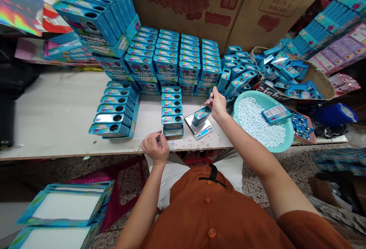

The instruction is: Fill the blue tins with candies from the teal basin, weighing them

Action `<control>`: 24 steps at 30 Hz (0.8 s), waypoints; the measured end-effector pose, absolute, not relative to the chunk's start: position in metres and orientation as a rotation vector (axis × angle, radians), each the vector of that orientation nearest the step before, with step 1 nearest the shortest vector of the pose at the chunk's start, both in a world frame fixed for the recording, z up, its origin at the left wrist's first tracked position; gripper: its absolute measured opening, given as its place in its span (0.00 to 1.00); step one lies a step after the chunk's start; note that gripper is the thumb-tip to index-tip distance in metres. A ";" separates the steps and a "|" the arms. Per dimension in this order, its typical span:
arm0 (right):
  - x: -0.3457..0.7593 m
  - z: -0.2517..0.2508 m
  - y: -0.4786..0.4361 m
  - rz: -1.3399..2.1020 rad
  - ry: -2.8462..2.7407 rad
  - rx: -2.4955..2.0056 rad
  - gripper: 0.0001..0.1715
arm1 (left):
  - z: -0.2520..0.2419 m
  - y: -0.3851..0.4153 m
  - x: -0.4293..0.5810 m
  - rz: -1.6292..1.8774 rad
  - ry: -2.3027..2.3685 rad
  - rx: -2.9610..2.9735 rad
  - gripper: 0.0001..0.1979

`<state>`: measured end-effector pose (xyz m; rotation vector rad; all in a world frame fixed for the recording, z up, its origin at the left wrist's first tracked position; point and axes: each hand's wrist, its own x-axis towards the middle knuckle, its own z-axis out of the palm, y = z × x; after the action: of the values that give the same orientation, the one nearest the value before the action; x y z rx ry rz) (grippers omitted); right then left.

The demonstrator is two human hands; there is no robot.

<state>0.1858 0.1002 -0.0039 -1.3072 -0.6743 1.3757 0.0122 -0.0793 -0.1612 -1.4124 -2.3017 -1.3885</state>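
1 tin (201, 116) on 1 scale (204, 131); right hand (217, 103), curled, beside it, its grip's contents not discernible. Left hand (156, 148), half-curled, thumb apart, nothing visible held, at the worktop (57, 127) edge, near 1 tray (174, 132) with 5 tins (172, 119). Narrow gap between tray and scale.

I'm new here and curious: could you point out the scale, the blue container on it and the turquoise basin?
Scale (205, 131): head view, on its blue display.
Blue container (201, 117): head view, on its side.
Turquoise basin (289, 131): head view, on its inner wall.
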 end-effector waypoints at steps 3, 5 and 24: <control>0.187 -0.003 0.101 1.363 -0.672 -1.303 0.27 | -0.161 -0.079 0.012 -1.375 -2.279 -1.410 0.05; 0.190 -0.002 0.102 1.363 -0.662 -1.286 0.27 | -0.161 -0.079 0.012 -1.362 -2.282 -1.411 0.05; 0.389 0.003 0.020 0.597 -1.203 -1.575 0.29 | -0.120 -0.076 0.014 -1.429 -2.161 -1.422 0.06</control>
<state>0.3889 0.0202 0.0028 -1.5747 -1.2026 0.5968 0.0141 -0.0756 -0.1203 -1.4221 -2.1613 -1.4285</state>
